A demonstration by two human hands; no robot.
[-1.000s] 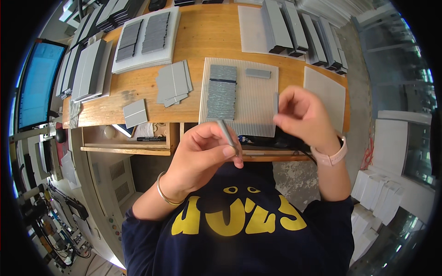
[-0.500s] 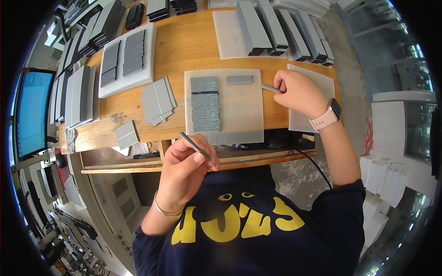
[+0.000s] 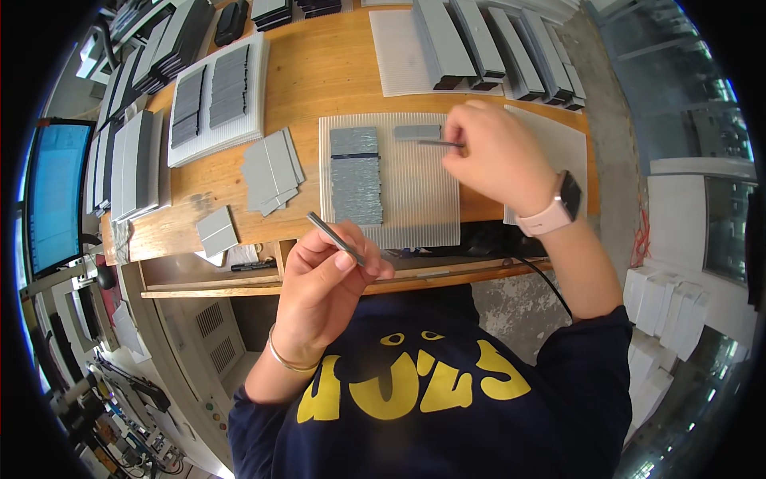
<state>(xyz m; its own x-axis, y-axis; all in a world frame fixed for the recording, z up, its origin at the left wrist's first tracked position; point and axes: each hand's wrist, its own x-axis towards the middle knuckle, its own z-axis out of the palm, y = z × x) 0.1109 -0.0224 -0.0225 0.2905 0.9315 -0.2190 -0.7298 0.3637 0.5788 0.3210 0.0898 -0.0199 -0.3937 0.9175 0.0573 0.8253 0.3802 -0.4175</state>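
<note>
"What do we have closest to us?"

"Our left hand (image 3: 327,259), thumb and fingers clamped on a grey bar (image 3: 324,229). We hold it tilted, its long axis running roughly from half past ten to half past four."

"And beyond that?"

"The ridged board (image 3: 423,199), with a row of grey strips (image 3: 357,188) along its nine o'clock side."

"Where do we have our right hand (image 3: 501,156)?"

"Over the board's three o'clock edge, fingertips together on one end of a thin strip (image 3: 435,143). The free end points to nine."

"How does the small grey block (image 3: 416,131) lie from those fingertips?"

"Between nine and ten o'clock, just beside them, long axis nine to three, nearly in line with our strip. We can't tell whether the two touch. Our right hand is the nearer; from our left, the block is well off at one."

"Farthest out?"

"We see a white stack (image 3: 257,88) at ten from the board, and long grey boxes (image 3: 443,48) at one."
</note>
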